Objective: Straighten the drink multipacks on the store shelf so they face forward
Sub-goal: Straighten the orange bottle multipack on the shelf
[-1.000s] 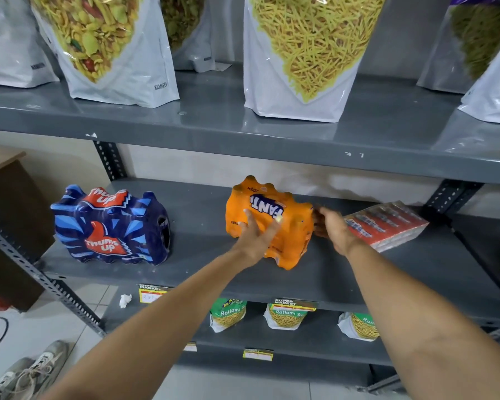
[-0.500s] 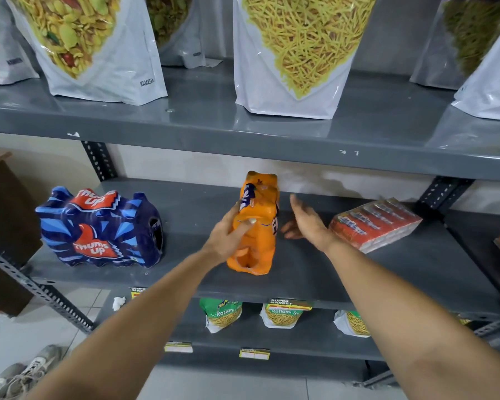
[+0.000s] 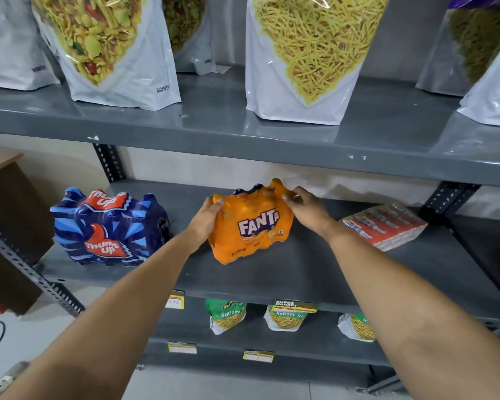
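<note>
We face a grey metal shelving unit (image 3: 272, 272), its middle shelf carrying the drink packs. On the shelf above stand big white snack pouches, among them a namkeen mix pouch (image 3: 113, 53) and a yellow sev pouch (image 3: 309, 53). On the middle shelf's left sits the blue Thums Up multipack (image 3: 110, 229), its printed face turned toward us, well apart from our hands. In the middle stands the orange Fanta multipack (image 3: 251, 226), logo facing forward, tilted a little with its right end farther back. At the right, just beside our right wrist, a flat red shrink-wrapped pack (image 3: 384, 226) lies angled; we cannot read its label well enough to name it. Our left hand (image 3: 207, 219) grips the Fanta pack's upper left corner, fingers wrapped over the top and thumb pressed to the front. Our right hand (image 3: 306, 210) holds the upper right corner, fingertips pinching the wrap. Below, small green Ratlami sev packets (image 3: 227, 316) line the lower shelf behind yellow price tags (image 3: 257, 356).
</note>
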Motion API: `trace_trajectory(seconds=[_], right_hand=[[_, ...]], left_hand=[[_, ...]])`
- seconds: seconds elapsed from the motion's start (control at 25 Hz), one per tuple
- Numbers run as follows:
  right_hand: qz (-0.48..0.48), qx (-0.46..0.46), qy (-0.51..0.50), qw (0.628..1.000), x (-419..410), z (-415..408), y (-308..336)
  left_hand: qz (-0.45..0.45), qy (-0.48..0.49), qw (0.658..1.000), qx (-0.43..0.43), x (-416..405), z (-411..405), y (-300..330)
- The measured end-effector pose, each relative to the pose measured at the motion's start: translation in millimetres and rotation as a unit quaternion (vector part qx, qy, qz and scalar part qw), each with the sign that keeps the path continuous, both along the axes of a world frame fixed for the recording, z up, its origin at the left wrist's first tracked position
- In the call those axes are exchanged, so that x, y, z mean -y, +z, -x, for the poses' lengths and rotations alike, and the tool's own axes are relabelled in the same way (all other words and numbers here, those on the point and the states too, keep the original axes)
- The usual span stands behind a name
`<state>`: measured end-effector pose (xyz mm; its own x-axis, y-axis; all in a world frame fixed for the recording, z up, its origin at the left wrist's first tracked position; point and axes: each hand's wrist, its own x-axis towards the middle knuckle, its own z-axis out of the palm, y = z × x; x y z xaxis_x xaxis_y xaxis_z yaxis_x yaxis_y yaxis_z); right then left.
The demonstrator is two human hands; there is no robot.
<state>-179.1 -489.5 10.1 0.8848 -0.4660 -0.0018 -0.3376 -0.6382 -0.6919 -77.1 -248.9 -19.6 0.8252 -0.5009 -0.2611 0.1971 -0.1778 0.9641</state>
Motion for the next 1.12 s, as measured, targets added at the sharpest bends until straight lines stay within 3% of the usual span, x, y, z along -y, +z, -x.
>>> trace_trajectory(seconds=[0.16,0.36,0.68,0.84,0.92,1.0,1.08,1.12], right_hand=[[-0.005,0.005,-0.037,0.999,-15.5,23.5,-2.1],[0.015,-0.019,-0.055,0.998,-40.3,54.8,3.1],[0.029,-0.007,-0.079,0.996,-78.9,94.9,0.8],[0.011,-0.018,-0.029,0.999,-59.5,109.9,-2.6],[0.040,-0.021,-0.030,0.999,-35.0,124.2,-13.3],[0.068,-0.031,-0.040,0.996,-0.1,133.1,-23.7],[0.105,-0.063,-0.056,0.991,52.9,139.9,-23.5],[0.123,-0.074,-0.073,0.987,75.0,142.7,-22.4]], left_hand=[[-0.039,0.030,0.998,-0.027,-0.2,-4.4,15.4],[-0.097,-0.026,0.995,0.016,-10.9,3.1,19.8],[-0.112,-0.073,0.991,0.025,-32.8,15.2,22.6],[-0.156,-0.019,0.979,0.133,-34.1,27.3,30.6],[-0.213,0.025,0.929,0.302,-30.2,37.0,36.4],[-0.268,0.031,0.838,0.475,-20.5,44.2,45.6],[-0.336,-0.011,0.772,0.540,10.3,58.6,52.5],[-0.368,-0.040,0.757,0.539,26.4,66.8,54.5]])
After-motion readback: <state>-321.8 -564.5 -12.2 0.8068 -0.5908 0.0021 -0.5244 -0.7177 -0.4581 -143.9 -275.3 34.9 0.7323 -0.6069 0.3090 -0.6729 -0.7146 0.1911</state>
